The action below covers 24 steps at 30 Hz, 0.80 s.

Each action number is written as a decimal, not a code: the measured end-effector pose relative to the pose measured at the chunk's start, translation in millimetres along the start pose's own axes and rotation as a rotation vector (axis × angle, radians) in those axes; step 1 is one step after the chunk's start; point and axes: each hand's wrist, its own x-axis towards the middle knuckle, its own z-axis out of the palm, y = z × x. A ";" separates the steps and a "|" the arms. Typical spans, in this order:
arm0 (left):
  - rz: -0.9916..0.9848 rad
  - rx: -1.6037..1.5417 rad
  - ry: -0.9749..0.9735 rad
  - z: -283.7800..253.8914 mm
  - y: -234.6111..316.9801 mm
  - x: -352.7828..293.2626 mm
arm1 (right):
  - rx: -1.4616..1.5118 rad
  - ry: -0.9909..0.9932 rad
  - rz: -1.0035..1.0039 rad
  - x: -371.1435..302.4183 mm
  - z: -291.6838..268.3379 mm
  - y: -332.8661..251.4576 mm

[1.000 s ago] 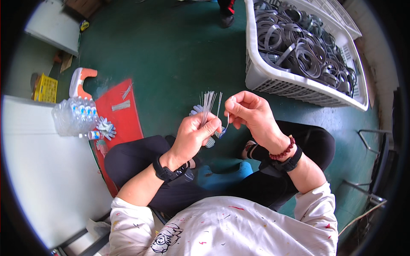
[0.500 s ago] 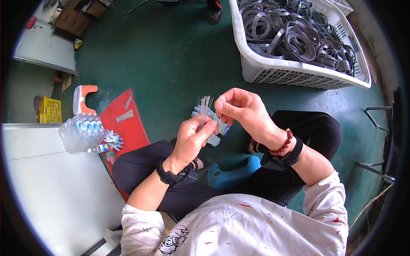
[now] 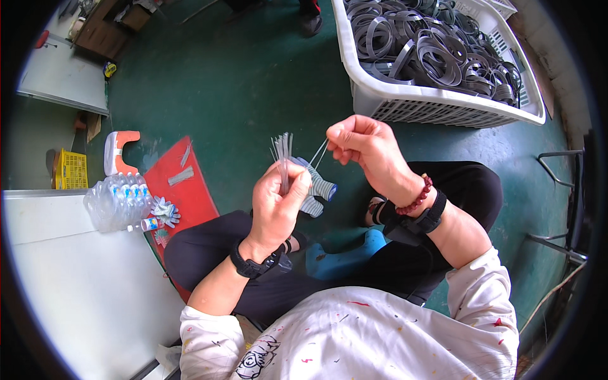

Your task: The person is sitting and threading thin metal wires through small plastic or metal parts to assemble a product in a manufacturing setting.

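Note:
Upright in my left hand (image 3: 277,201) is a bundle of thin pale wire ties (image 3: 282,152), pinched between thumb and fingers with the tips fanned out above. My right hand (image 3: 369,147), raised a little to the right, has thumb and fingertips closed on one or two separate wire ties (image 3: 321,153), which slant down toward the left hand. Their lower ends pass close by the left fingers; I cannot tell whether they touch. Below and between the hands lie striped work gloves (image 3: 322,186), partly hidden by the left hand.
A white plastic basket (image 3: 443,104) full of dark coiled strips (image 3: 437,60) stands ahead right. On my left, a red board (image 3: 199,193) carries more wire ties (image 3: 182,176), beside packed bottles (image 3: 123,196) and another glove (image 3: 166,211). A blue stool (image 3: 342,261) sits between my legs.
My right hand has moved slightly up, drawing its wire ties away from the bundle. My left hand has shifted a little left with the bundle, widening the gap between the hands.

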 end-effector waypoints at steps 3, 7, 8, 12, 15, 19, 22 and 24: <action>-0.260 -0.351 -0.012 -9.0 0.2 -3.0 | 0.097 0.020 -0.079 10.6 -15.4 -6.7; -0.423 -0.777 -0.073 -15.0 -1.9 3.0 | -0.026 -0.254 0.010 0.5 -7.7 -2.5; -0.462 -0.847 -0.125 -15.6 -2.4 3.1 | -0.045 -0.338 0.020 -7.3 0.8 -1.0; -0.567 -0.965 -0.204 -14.4 -2.6 2.5 | 0.043 -0.470 0.045 -12.0 13.2 4.8; -0.571 -1.036 -0.318 -13.8 -12.2 0.1 | 0.027 -0.430 0.011 -9.3 12.8 11.3; -0.607 -0.928 -0.232 -13.1 -6.2 -0.1 | -0.049 -0.401 -0.013 -10.9 12.5 6.1; -0.586 -0.803 -0.200 -10.2 -4.1 0.3 | -0.125 -0.326 -0.036 -9.4 9.5 9.4; -0.584 -0.784 -0.167 -9.7 -5.4 -0.9 | -0.128 -0.330 -0.038 -9.6 11.5 9.1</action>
